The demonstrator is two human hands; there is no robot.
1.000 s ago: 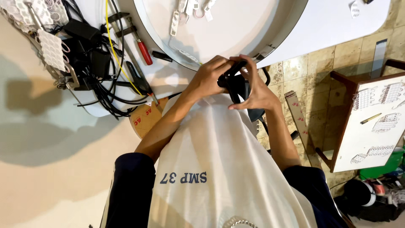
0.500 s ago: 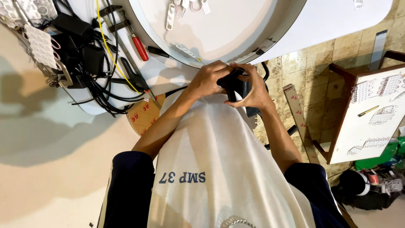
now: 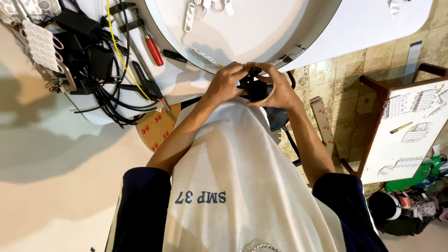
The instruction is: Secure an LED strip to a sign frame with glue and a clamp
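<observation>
Tiled floor shows at the right and a pale worktop (image 3: 186,84) fills the far left, with the edge of a large round white panel (image 3: 261,28) lying across it. Just near that rim, a small black object (image 3: 255,89) sits between both hands; most of it is covered by fingers, so its kind is hard to make out. The left hand (image 3: 226,84) curls around its left side, fingers bent over the top. The right hand (image 3: 276,86) wraps it from the right, thumb and fingers closed on it. Both hands hover above the person's white shirt front.

Left of the hands, a red-handled tool (image 3: 153,49) lies on the worktop beside a tangle of black cables (image 3: 100,79) and a yellow wire (image 3: 119,51). Small white modules (image 3: 190,11) on the panel are cut off by the frame's far edge. A white board (image 3: 410,126) bearing more such strips leans at the right, partly out of view.
</observation>
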